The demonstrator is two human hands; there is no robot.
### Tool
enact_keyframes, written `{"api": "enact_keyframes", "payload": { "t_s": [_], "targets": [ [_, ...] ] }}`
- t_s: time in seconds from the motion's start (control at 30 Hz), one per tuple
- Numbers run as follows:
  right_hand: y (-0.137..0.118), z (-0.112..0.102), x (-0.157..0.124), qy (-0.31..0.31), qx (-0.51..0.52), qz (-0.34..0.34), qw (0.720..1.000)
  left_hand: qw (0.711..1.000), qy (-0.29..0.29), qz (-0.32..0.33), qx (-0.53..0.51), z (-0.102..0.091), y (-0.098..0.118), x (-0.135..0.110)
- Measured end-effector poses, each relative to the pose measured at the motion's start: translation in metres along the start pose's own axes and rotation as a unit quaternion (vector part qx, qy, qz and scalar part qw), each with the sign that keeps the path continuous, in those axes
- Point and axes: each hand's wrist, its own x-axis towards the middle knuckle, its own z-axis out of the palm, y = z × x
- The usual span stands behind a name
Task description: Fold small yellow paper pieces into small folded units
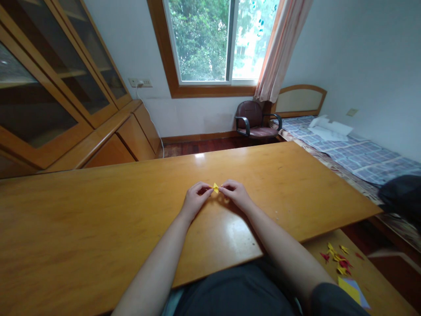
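A small folded piece of yellow paper (215,188) is pinched between both hands just above the wooden table (98,219). My left hand (195,198) grips its left side with fingertips pressed together. My right hand (235,193) pinches its right side the same way. Both forearms reach in from the near edge of the table.
Several small red and yellow folded paper pieces (338,259) and flat paper sheets (353,292) lie on a lower surface at the right. A bed (355,153) stands further right, a dark red chair (253,120) under the window, wooden cabinets (66,109) to the left.
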Motion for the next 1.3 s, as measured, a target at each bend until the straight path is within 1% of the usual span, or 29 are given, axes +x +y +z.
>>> {"api": "enact_keyframes", "payload": {
  "t_s": [0.1,0.3,0.5,0.67,0.9,1.17,1.3],
  "targets": [
    [-0.001,0.0,0.0,-0.002,0.009,0.005,1.0,1.0,0.004,0.005,0.005,0.0,0.003,-0.001],
    [0.003,0.0,0.001,-0.005,0.029,0.027,0.999,0.998,0.018,0.038,0.037,-0.001,0.011,-0.002],
    [0.004,0.0,0.001,-0.01,0.047,0.035,0.998,0.996,0.029,0.064,0.062,0.001,0.011,-0.004],
    [0.006,-0.001,0.002,-0.019,0.058,0.04,0.997,0.997,0.021,0.064,0.047,0.001,0.011,-0.004],
    [0.007,-0.001,0.002,-0.034,0.077,0.067,0.994,0.998,0.003,0.065,0.021,0.0,0.01,-0.004],
    [0.005,-0.001,0.002,-0.032,0.063,0.07,0.995,0.997,0.01,0.066,0.037,0.0,0.011,-0.004],
    [0.002,0.0,0.001,-0.035,0.059,0.065,0.996,0.996,-0.002,0.072,0.047,0.0,0.011,-0.004]
  ]
}}
